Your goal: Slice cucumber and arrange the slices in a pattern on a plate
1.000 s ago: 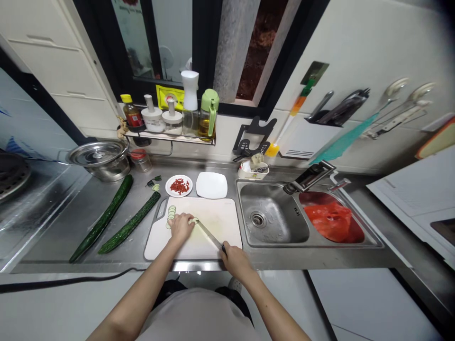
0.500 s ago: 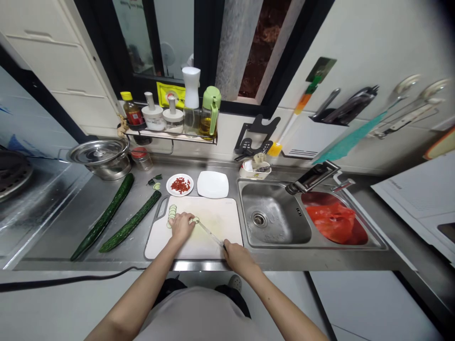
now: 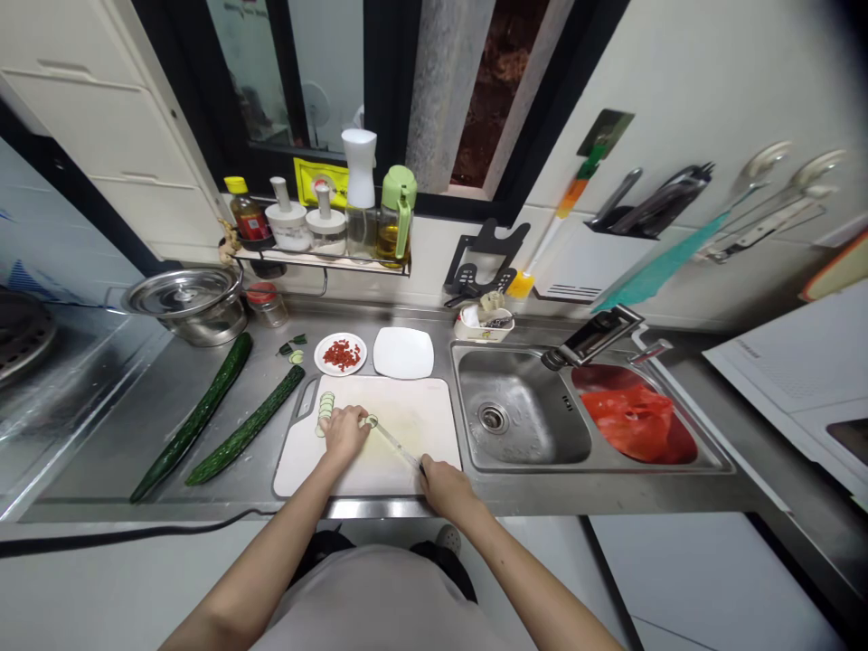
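Observation:
My left hand [image 3: 345, 432] rests on the white cutting board [image 3: 305, 461], its fingers closed at a small round cucumber slice [image 3: 372, 421] by the knife's tip. My right hand [image 3: 446, 486] is wrapped round the dark handle of a knife [image 3: 397, 447], whose thin blade slants across the board toward the slice. A row of overlapping cucumber slices [image 3: 326, 403] lies at the board's left, partly behind my left hand. Two whole cucumbers, a longer one [image 3: 196, 420] and a shorter one [image 3: 248, 430], lie on the steel counter to the left.
Behind the board stand a plate of red berries [image 3: 326, 359] and a white square plate [image 3: 402, 353]. Cucumber ends [image 3: 291, 346] lie nearby. To the right is a steel sink [image 3: 535, 425] with a red bag [image 3: 630, 420]. A lidded pot [image 3: 193, 312] stands back left.
The whole view has shifted slightly. My right hand and the knife have edged a little left, while my left hand stays at the cucumber slice.

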{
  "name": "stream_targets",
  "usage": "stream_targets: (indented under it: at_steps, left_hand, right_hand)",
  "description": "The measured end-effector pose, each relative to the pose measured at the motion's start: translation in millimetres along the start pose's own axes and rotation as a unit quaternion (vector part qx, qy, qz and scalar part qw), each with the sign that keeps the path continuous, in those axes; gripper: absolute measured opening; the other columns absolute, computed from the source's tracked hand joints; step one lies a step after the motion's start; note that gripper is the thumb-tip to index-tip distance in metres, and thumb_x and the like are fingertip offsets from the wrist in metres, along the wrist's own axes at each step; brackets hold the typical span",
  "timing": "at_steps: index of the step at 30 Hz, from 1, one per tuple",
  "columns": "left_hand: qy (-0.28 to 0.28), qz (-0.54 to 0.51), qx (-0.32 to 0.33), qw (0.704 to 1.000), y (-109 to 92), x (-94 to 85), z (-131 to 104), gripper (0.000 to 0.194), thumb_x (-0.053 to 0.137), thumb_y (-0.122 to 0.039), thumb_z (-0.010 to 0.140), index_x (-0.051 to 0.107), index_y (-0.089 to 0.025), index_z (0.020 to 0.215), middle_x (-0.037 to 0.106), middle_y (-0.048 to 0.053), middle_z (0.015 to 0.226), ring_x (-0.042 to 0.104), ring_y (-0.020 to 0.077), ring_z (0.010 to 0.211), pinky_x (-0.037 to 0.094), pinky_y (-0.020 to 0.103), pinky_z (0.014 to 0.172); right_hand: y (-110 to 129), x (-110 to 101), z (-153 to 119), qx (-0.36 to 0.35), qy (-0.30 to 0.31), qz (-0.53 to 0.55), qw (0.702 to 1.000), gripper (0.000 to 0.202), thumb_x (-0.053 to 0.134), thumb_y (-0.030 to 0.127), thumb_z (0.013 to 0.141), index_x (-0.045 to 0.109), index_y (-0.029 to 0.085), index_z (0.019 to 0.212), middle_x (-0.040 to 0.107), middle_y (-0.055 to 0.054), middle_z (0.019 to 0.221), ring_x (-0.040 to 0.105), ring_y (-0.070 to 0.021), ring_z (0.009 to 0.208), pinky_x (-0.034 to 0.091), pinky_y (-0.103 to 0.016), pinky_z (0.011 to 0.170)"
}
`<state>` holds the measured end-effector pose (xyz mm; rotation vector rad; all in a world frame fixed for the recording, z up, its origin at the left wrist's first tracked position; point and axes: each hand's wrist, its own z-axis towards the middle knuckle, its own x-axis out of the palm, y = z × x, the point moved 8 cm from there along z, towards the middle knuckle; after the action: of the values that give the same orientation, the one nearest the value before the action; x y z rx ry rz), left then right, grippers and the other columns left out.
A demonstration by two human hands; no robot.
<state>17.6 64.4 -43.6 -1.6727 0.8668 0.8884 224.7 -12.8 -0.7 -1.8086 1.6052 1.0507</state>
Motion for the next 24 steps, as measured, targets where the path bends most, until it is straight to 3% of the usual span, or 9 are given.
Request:
stream_targets:
  at_steps: [15,24]
  left_hand:
    - [-0.002,-0.001,0.013,1.000,-1,-0.5,0,0.021,0.056,-0.032,0.079,0.069,-0.027,0.096,0.068,0.005,0.104,0.051,0.0299,0.107,0.029,0.044,0.087]
    - [-0.002,-0.001,0.010,1.000,-2,-2.5,-1,0.022,0.056,-0.033,0.079,0.069,-0.027,0.096,0.069,0.006,0.104,0.051,0.0304,0.108,0.029,0.044,0.087]
  right_hand:
    - [3,0,4,0.003,-0.005,-0.003,1.000,0.028,0.037,0.025,0.093,0.053,0.017,0.115,0.068,-0.016,0.104,0.065,-0.0278,0.098,0.046,-0.035,0.075]
    - [6,-20,4,-0.016,-0.008,-0.037,0.999,0.029,0.036,0.018,0.092,0.055,0.015,0.115,0.068,-0.018,0.102,0.065,-0.0279,0.099,0.047,-0.036,0.076]
